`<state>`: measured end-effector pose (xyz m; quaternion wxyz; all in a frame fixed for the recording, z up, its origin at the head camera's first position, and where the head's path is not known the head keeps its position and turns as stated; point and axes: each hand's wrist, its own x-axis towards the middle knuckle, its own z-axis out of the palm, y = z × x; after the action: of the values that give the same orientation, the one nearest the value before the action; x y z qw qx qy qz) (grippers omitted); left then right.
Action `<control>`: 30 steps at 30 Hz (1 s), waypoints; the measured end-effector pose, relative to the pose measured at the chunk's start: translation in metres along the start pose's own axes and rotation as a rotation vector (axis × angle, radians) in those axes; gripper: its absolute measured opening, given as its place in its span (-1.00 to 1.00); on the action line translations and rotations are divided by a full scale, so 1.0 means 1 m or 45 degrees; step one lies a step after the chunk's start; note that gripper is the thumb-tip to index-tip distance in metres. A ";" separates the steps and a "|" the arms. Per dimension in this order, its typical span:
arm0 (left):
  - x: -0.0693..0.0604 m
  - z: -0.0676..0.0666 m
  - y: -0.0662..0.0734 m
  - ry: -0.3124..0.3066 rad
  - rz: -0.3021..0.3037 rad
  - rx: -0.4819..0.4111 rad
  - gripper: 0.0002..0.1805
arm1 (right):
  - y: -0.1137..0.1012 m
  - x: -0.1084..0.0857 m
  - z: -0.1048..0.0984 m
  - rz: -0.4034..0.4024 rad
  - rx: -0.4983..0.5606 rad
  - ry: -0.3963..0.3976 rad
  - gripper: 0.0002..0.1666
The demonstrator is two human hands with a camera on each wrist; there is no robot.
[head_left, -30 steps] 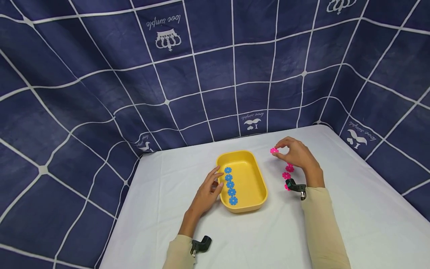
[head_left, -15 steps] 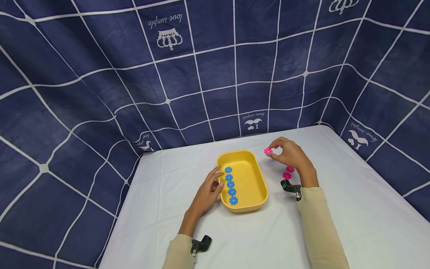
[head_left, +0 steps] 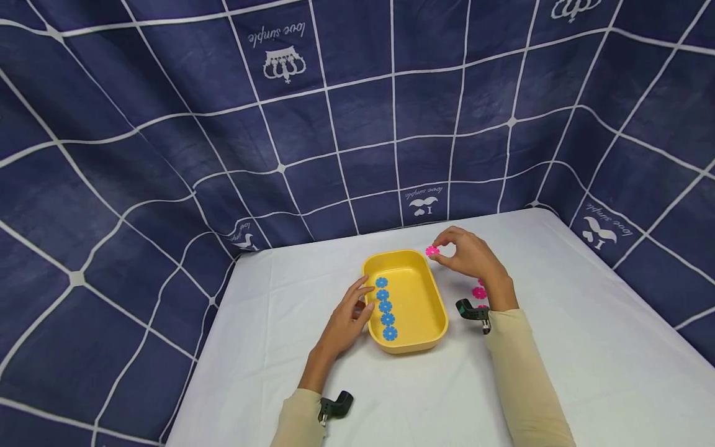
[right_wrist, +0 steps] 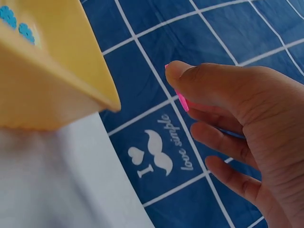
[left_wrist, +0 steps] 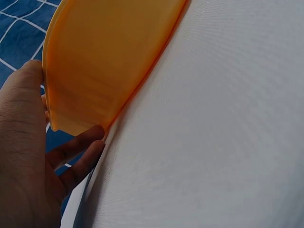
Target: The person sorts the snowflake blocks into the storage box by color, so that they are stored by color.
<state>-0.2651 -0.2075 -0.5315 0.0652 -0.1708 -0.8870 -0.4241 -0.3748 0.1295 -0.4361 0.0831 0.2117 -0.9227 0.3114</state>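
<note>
Right fingers [right_wrist: 209, 84] in pinch; pink disc [head_left: 432, 251] between

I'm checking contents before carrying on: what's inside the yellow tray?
Five blue flower-shaped pieces sit in a row down the left side of the yellow tray. They cover the floor beneath them, and the left hand hides a little of the left rim.

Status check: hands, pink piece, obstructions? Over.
Right hand pinching pink flower-shaped disc, just off far right corner of yellow tray. Left hand touching tray's left side. No obstruction visible between disc and tray.
</note>
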 end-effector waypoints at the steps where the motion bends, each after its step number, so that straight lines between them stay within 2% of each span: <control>1: 0.000 0.000 0.000 0.000 0.001 -0.003 -0.48 | -0.002 0.001 0.001 -0.003 -0.001 -0.002 -0.62; 8: -0.002 0.000 -0.001 -0.002 -0.004 -0.003 -0.48 | -0.016 0.006 0.010 -0.029 0.003 -0.036 -0.60; 23: 0.001 0.000 0.001 -0.002 0.024 0.007 -0.47 | -0.040 0.020 0.035 -0.191 -0.004 -0.081 -0.62; 30: 0.001 0.000 0.000 -0.008 0.030 0.006 -0.51 | -0.047 0.023 0.051 -0.230 -0.004 -0.122 -0.64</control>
<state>-0.2657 -0.2071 -0.5314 0.0677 -0.1825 -0.8861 -0.4207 -0.3760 0.0568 -0.4446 0.0669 0.3083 -0.9033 0.2906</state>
